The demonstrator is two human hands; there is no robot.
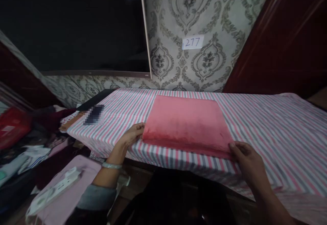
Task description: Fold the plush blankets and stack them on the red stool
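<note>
A flat, rectangular pink velvety cloth (186,122) lies on the striped tablecloth (276,133), its near edge close to the table's front. It looks like a cushion cover, with darker red shading along the near side. At its left edge, my left hand (133,134) holds the cloth near the front corner, fingertips pressed against the border. My right hand (247,155) pinches the near right corner, thumb on top and the other fingers partly hidden.
A pixelated dark object (94,115) lies on the table's left end. Below left, a white power strip (55,189) rests on a pink surface, with piled clothes (33,156) beyond. A large television (76,27) and a paper marked 277 (193,42) are on the wall behind.
</note>
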